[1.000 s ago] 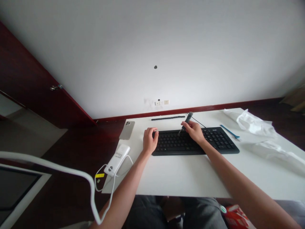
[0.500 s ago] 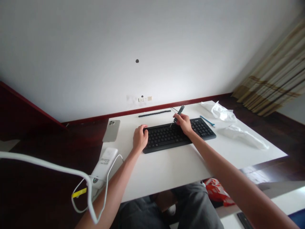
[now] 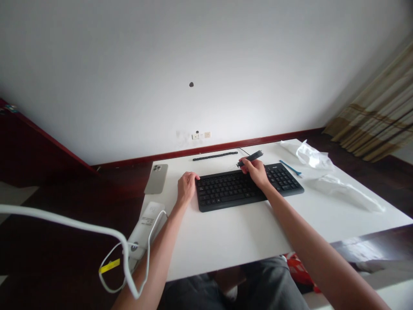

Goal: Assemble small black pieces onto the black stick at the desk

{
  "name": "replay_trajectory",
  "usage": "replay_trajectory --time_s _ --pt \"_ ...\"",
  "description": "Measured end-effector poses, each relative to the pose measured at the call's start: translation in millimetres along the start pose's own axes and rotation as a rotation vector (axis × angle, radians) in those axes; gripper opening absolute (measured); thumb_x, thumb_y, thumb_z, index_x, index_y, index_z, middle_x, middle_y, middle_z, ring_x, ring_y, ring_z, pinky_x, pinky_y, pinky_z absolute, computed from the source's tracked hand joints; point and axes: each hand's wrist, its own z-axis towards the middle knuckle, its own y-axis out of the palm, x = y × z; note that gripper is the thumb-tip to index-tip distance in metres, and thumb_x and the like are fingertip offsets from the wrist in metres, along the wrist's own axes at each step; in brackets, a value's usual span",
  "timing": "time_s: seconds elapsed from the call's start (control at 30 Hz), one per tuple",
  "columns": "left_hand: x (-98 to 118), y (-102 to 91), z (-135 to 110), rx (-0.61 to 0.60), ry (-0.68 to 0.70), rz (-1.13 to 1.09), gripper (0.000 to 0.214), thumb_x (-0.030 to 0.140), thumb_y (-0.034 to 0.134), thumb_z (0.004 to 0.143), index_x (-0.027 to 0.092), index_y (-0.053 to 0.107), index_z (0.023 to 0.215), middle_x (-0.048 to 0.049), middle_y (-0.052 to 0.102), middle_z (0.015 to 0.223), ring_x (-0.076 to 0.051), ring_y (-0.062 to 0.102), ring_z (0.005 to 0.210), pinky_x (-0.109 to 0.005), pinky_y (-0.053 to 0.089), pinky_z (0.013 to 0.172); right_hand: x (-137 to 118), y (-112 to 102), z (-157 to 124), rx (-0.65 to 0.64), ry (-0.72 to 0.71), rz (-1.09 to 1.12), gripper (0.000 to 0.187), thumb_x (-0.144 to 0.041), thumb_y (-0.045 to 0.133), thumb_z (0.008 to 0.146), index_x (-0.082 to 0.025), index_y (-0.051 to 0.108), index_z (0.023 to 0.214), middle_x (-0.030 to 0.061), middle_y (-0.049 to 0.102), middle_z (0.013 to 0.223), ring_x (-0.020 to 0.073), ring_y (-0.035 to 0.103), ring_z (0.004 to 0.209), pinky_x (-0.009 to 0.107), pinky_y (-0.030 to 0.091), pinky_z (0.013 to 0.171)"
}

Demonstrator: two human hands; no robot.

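Note:
A black keyboard lies across the middle of the white table. My left hand rests with curled fingers on the table at the keyboard's left end, touching its edge. My right hand is over the keyboard's upper middle, closed on a dark pen-shaped tool that lies nearly level, pointing left, with a thin cord running back from it.
A phone lies face down at the table's left corner. A white power bank with a white cable sits at the left edge. A black strip lies behind the keyboard. A blue tool and crumpled clear plastic lie at the right.
My right hand has tipped the dark tool from pointing down at the keys to nearly level. My left hand slid off the keys to the keyboard's left edge. The view swung right.

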Motion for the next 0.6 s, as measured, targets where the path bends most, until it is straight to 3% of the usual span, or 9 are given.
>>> replay_trajectory --time_s 0.17,0.33,0.47,0.6 --pt "-0.6 -0.5 -0.6 0.003 0.032 0.111 0.041 0.028 0.041 0.096 0.023 0.07 0.066 -0.0024 0.071 0.093 -0.019 0.066 0.087 -0.032 0.05 0.088 -20.2 23.9 -4.3 -0.06 -0.05 -0.114 0.038 -0.048 0.061 0.092 -0.015 0.073 0.104 0.0067 0.073 0.078 0.0168 0.063 0.06 0.029 0.05 0.059" --pt "0.3 -0.4 2.6 -0.031 0.053 0.144 0.047 0.026 0.037 0.097 0.023 0.067 0.061 -0.0032 0.071 0.091 -0.02 0.067 0.088 -0.032 0.047 0.092 -46.6 71.9 -20.3 -0.313 -0.184 -0.217 0.032 -0.045 0.058 0.096 -0.018 0.071 0.103 0.0064 0.074 0.085 0.0207 0.069 0.075 0.03 0.053 0.07" --pt "0.7 -2.0 4.4 -0.045 0.047 0.158 0.047 0.026 0.036 0.097 0.023 0.067 0.062 -0.0035 0.072 0.091 -0.02 0.067 0.089 -0.032 0.047 0.089 -43.9 95.3 -36.6 -0.254 -0.179 -0.206 0.03 -0.044 0.055 0.098 -0.018 0.07 0.1 0.0047 0.073 0.083 0.0198 0.067 0.073 0.029 0.05 0.069" --pt "0.5 -2.5 3.2 -0.022 0.065 0.205 0.042 0.025 0.039 0.097 0.023 0.066 0.064 -0.0032 0.071 0.086 -0.02 0.066 0.084 -0.031 0.048 0.087 -37.4 95.7 -48.7 -0.285 -0.213 -0.301 0.029 -0.043 0.055 0.098 -0.019 0.069 0.1 0.0015 0.066 0.071 0.0182 0.061 0.062 0.028 0.046 0.065"
